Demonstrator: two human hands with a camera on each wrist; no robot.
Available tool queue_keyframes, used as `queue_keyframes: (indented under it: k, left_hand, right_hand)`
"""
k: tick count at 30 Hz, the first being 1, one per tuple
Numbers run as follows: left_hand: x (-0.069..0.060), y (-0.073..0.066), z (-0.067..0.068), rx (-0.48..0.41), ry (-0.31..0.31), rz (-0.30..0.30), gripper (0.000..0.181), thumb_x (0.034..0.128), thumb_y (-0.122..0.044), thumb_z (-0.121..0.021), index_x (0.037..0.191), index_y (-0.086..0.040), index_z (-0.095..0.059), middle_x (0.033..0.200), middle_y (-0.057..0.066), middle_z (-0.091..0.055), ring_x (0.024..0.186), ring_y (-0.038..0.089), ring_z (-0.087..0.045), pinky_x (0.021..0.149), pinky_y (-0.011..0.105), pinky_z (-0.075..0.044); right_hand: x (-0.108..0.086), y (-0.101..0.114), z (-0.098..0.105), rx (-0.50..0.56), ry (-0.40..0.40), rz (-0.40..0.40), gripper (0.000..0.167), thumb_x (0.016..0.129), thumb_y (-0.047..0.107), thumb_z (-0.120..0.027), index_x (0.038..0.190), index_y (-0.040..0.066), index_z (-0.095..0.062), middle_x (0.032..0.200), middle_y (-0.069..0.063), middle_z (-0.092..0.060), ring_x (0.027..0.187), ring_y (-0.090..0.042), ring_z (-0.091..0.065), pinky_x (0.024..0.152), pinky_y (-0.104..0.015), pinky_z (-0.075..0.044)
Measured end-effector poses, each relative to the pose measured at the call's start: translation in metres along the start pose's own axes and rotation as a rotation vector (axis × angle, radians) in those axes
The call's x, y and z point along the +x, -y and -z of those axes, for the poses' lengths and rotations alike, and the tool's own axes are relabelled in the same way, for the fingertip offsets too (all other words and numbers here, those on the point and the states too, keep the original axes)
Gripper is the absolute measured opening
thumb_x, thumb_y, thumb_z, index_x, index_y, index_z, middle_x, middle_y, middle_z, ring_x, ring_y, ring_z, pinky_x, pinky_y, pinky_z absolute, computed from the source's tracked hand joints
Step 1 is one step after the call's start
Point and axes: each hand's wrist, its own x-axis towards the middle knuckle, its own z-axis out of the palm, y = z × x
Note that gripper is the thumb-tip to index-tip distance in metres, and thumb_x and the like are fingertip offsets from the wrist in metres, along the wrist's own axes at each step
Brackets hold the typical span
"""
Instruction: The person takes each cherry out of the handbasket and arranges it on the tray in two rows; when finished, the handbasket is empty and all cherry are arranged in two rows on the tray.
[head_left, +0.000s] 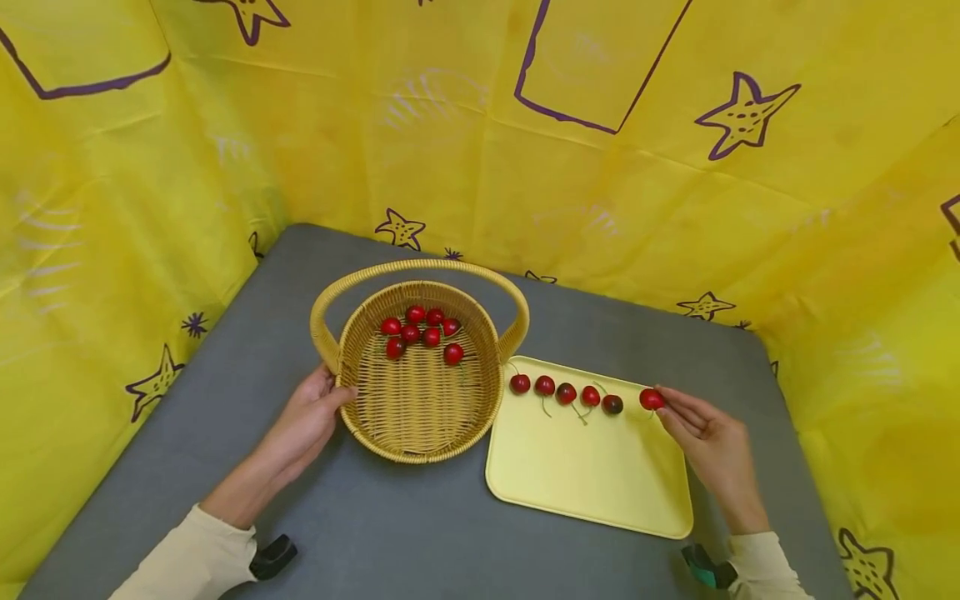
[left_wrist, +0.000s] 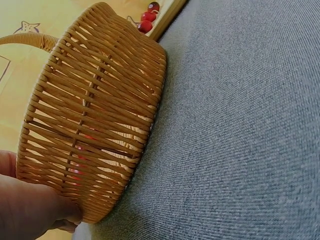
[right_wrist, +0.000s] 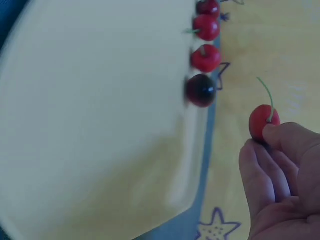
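A round wicker basket (head_left: 420, 408) with an arched handle stands left of centre, several cherries (head_left: 409, 333) lying in its far half. My left hand (head_left: 311, 417) grips the basket's left rim, the thumb over the edge; in the left wrist view that thumb (left_wrist: 35, 207) lies against the woven side. To the right lies a pale yellow tray (head_left: 592, 475) with a row of several cherries (head_left: 566, 393) along its far edge. Between thumb and fingertips my right hand (head_left: 712, 442) pinches one cherry (right_wrist: 262, 121), its green stem pointing up, near the tray's far right corner.
Everything stands on a grey cloth-covered table (head_left: 390, 533). Yellow fabric (head_left: 450, 150) printed with purple stars hangs around its back and sides. The tray's left edge sits close against the basket.
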Motion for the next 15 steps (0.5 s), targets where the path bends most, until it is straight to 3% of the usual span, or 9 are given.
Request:
queue_keyframes:
  k: [7, 15]
  left_hand:
    - [-0.002, -0.002, 0.000, -0.011, 0.000, -0.003, 0.071, 0.1080, 0.002, -0.038, 0.168, -0.002, -0.002, 0.172, 0.019, -0.019, 0.158, 0.031, -0.014, 0.117, 0.023, -0.027]
    - [-0.001, -0.002, 0.001, -0.007, -0.002, -0.003, 0.072, 0.1084, 0.001, -0.039, 0.169, -0.003, 0.000, 0.173, 0.017, -0.016, 0.159, 0.031, -0.012, 0.120, 0.027, -0.024]
  right_hand:
    - [0.008, -0.027, -0.001, -0.081, 0.039, -0.025, 0.040, 0.099, 0.008, -0.074, 0.137, -0.003, -0.068, 0.133, -0.025, -0.067, 0.104, 0.008, -0.069, 0.081, -0.016, -0.056]
    - [0.014, -0.036, -0.006, -0.177, 0.060, -0.037, 0.040, 0.098, 0.013, -0.077, 0.136, 0.001, -0.070, 0.127, -0.023, -0.071, 0.102, 0.005, -0.071, 0.080, -0.011, -0.054]
